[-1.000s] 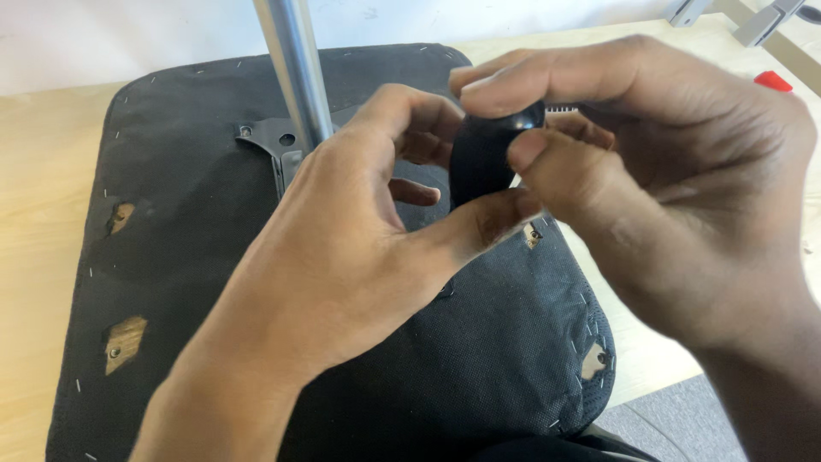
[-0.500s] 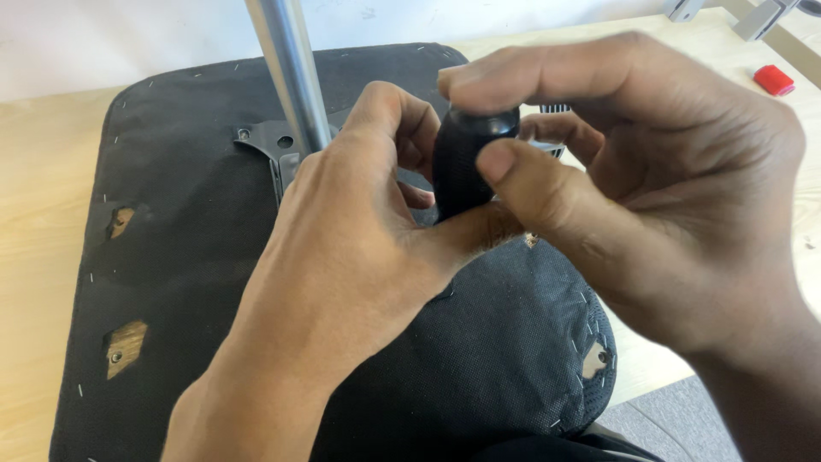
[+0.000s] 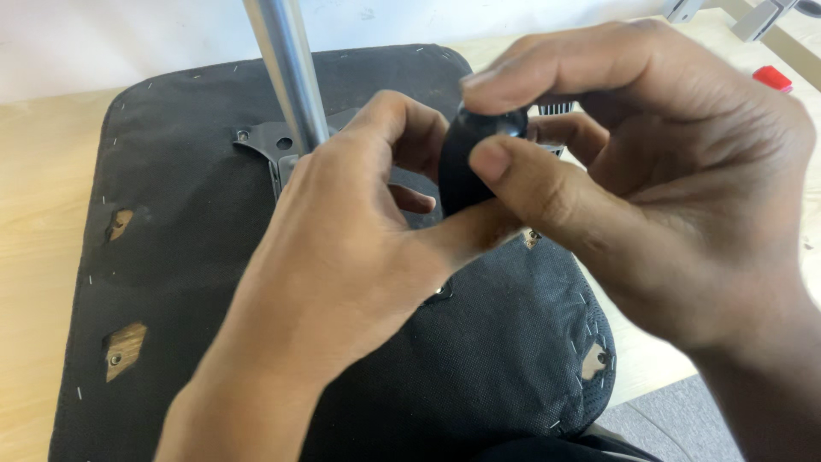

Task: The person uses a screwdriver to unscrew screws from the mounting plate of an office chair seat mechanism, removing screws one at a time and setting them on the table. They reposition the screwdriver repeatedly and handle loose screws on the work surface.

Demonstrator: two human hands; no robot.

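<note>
A small rounded black plastic part (image 3: pixel 469 162) sits between both of my hands above an upturned chair seat. My right hand (image 3: pixel 650 184) pinches it from the top and front with thumb and forefinger. My left hand (image 3: pixel 359 248) grips it from the left and underneath, thumb stretched under it. Most of the part is hidden by my fingers. Beneath lies the black fabric seat underside (image 3: pixel 171 239), with a shiny metal column (image 3: pixel 286 73) rising from a dark metal plate (image 3: pixel 265 141).
The seat rests on a light wooden surface (image 3: pixel 38 197). Wood shows through several holes in the fabric (image 3: pixel 126 346). A small red object (image 3: pixel 772 79) lies at the far right, grey metal pieces (image 3: pixel 761 15) at the top right, grey floor (image 3: pixel 667 428) at the bottom right.
My right thumb has slid down over the front of the black part, which has turned slightly between my fingers. Both hands stay in the same spot over the seat.
</note>
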